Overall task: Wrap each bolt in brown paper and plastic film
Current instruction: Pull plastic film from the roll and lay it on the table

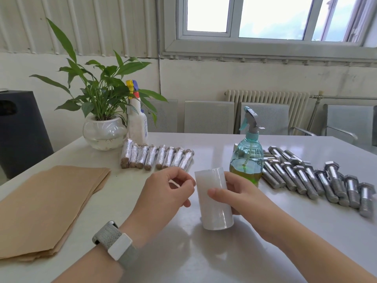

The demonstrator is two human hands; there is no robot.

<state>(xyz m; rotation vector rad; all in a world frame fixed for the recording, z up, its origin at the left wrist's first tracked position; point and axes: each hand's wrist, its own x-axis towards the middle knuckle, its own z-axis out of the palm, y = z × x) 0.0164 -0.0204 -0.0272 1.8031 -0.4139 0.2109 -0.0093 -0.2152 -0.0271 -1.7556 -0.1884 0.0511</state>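
At a pale bench (255,252), you steady a roll of plastic film (213,198) between your hands, the roll standing slightly tilted on its end just ahead of you. Left of your left hand lies the stack of brown paper (47,207); beyond your right hand spreads a heap of bare bolts (318,180), with a teal spray bottle (247,158) just behind the roll. Past your fingertips sits a row of wrapped bolts (157,158). Your right hand (238,197) is wrapped around the roll, thumb across its front. Your left hand (165,193) touches the roll's upper edge with thumb and forefinger pinched together, apparently picking at the film's loose end, though whether it has hold of any film cannot be made out. The risks look small but real: clear film may cling back onto the roll or tear in a narrow strip, and a hard tug could tip the roll against the spray bottle.
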